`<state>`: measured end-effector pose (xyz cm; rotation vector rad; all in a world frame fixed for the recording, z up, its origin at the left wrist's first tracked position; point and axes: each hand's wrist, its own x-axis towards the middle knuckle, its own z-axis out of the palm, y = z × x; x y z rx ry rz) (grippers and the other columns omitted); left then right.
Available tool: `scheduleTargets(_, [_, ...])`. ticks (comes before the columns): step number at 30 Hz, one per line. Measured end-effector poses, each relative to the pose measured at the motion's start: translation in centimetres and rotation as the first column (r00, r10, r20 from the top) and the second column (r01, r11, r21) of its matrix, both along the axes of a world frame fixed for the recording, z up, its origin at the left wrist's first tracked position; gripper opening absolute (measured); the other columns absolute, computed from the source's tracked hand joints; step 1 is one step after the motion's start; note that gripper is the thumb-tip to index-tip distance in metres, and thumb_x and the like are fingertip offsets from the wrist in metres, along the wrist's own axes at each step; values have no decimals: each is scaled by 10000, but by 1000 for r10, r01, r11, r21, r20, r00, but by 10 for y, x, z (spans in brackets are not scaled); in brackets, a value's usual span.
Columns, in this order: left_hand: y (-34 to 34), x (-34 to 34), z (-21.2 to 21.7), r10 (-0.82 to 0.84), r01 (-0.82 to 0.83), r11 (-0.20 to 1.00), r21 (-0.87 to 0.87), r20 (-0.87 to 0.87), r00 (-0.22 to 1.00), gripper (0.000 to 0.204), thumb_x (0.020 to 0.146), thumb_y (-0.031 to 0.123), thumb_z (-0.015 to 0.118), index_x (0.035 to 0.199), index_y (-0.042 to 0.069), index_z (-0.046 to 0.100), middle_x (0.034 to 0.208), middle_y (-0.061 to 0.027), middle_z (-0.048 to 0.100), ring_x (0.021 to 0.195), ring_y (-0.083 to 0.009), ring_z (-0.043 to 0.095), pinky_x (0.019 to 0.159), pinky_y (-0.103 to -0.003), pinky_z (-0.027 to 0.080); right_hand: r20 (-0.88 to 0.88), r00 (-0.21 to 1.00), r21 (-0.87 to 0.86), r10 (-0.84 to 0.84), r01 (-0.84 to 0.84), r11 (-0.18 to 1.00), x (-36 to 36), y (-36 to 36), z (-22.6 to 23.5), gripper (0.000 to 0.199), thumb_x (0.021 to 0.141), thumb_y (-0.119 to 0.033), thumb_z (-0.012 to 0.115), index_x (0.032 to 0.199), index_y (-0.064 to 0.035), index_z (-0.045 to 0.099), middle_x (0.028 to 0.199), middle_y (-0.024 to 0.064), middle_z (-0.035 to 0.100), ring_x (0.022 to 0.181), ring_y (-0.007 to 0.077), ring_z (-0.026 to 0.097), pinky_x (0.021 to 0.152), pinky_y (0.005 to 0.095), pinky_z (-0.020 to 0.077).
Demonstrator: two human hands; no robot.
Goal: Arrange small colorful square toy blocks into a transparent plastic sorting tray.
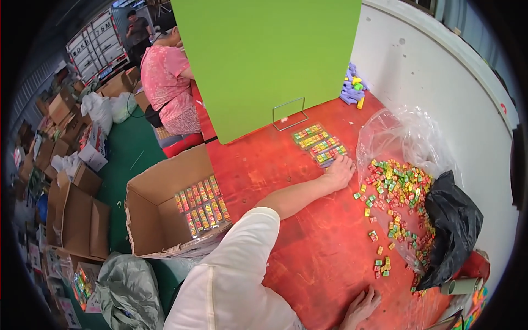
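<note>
The left hand (341,171) touches rows of small coloured blocks (324,146) on the red table (324,236).

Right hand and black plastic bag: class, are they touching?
Apart: the head view shows red tabletop between the right hand and the black plastic bag.

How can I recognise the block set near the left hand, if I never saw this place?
Find the red table and the tall green panel at its far side. On the table before this panel, the left hand is at the near end of the block set. Unlike the loose blocks scattered to its right, these lie in neat slanting rows.
</note>
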<state>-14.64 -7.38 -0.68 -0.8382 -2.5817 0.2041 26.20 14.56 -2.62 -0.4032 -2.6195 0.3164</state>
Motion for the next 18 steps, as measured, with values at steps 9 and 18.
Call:
scheduleTargets(9, [79, 54, -12, -541, 439, 798, 412, 171, 823, 353, 840, 232, 634, 1116, 14, 618, 1015, -157, 580, 1013, -316, 552, 860, -465, 447, -62, 997, 151, 54, -44, 988, 2, 1, 14, 299, 992, -295, 625, 1243, -141, 674, 1087, 204, 680, 876, 319, 658, 694, 466, 499])
scheduleTargets(18, [133, 107, 1, -367, 328, 930, 165, 478, 798, 691, 961, 560, 470, 1537, 191, 375, 1594, -150, 339, 1514, -377, 205, 1161, -669, 151, -10, 1000, -50, 1, -2, 999, -10, -2, 2, 271, 872, -81, 668, 1141, -45, 661, 1087, 174, 608, 1008, 366, 578, 895, 447, 482])
